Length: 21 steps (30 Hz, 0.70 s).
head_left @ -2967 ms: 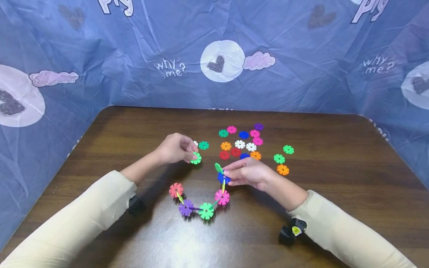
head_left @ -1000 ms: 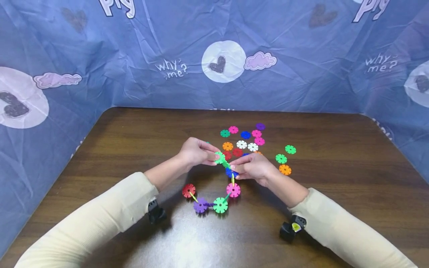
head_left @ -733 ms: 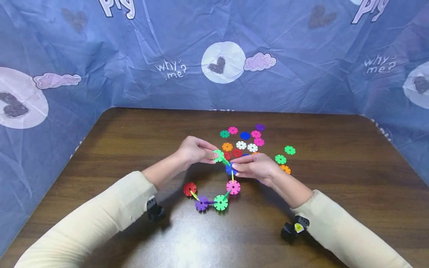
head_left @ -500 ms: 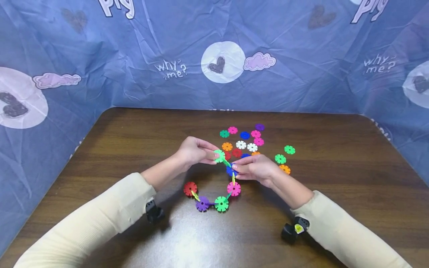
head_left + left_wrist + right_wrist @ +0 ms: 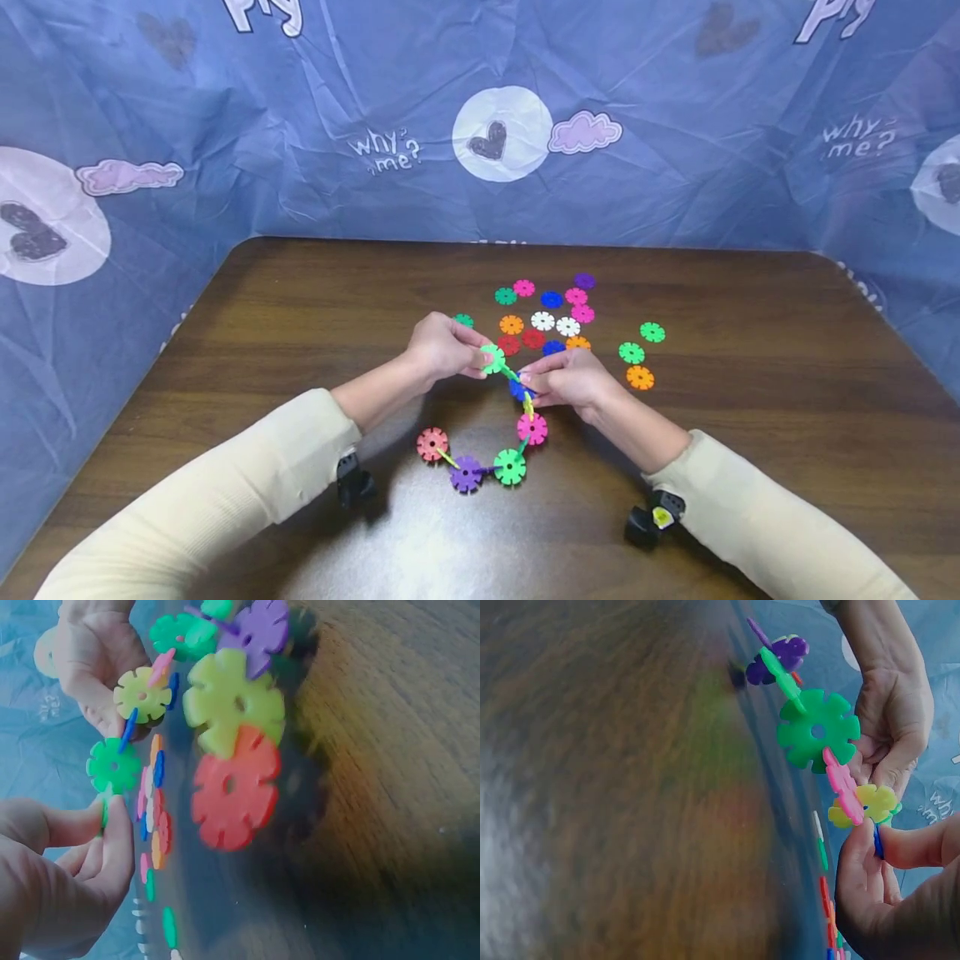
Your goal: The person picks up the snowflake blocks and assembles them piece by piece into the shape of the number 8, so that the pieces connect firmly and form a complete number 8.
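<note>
My left hand pinches a light green interlocking disc between thumb and fingers. That disc meets the rim of another green disc at the end of a chain; how deep their slots sit is unclear. My right hand pinches the blue disc beside that end. From there the chain hangs in a curve: a yellow disc, a pink disc, a dark green disc, a light green disc, purple discs, another yellow disc and a red disc.
Behind the hands, loose discs lie flat on the brown table: white, orange, pink, blue and red ones among them. Farther right are two green discs and an orange one. A blue printed cloth hangs behind.
Over three seconds my left hand has brought the light green disc rightward from the table to the chain's end. The chain has shifted right. In the last second both hands have barely moved.
</note>
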Available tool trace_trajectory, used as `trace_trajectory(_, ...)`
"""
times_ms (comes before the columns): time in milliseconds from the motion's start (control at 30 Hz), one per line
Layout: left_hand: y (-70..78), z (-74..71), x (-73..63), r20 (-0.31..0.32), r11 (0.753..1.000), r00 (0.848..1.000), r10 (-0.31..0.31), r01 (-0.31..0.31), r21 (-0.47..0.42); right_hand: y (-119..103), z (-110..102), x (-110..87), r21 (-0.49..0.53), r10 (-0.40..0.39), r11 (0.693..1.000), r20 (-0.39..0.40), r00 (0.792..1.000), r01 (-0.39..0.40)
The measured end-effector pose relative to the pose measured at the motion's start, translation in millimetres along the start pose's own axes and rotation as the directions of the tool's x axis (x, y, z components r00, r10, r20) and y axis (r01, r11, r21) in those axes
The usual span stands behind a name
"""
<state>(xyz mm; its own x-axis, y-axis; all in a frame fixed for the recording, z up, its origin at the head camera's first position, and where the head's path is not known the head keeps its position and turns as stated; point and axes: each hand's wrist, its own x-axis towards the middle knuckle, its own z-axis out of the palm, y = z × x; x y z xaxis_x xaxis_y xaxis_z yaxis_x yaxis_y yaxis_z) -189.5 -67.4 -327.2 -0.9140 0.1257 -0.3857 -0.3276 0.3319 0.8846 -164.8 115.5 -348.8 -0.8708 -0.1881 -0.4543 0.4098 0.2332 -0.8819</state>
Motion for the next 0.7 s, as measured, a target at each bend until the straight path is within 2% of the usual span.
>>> trace_trajectory(233,2.9,1.4,1.6,0.017,0.984,1.0,0.021,-0.024,0.177,1.9,2.3,1.4,-0.055,-0.021,0.998,-0.013,1.0,0.021)
trace_trajectory(333,2.1,3.1,2.6,0.027,0.98,0.999,0.021,-0.026,0.199,3.3,3.2,2.3,-0.049,-0.023,0.999,-0.02,1.0,0.022)
trace_trajectory(433,0.7,4.4,3.8,0.032,0.988,0.999,0.005,-0.009,0.151,4.1,2.4,3.7,-0.032,-0.018,0.999,-0.027,0.999,0.017)
trace_trajectory(567,-0.4,2.8,6.9,0.035,1.0,0.999,-0.024,0.024,0.0,3.0,-0.8,5.7,0.029,0.004,1.0,-0.047,0.999,-0.002)
trace_trajectory(700,1.4,-0.8,10.6,0.029,0.987,0.999,-0.022,0.027,-0.161,1.0,-2.9,5.7,0.146,0.015,0.989,-0.044,0.999,-0.009)
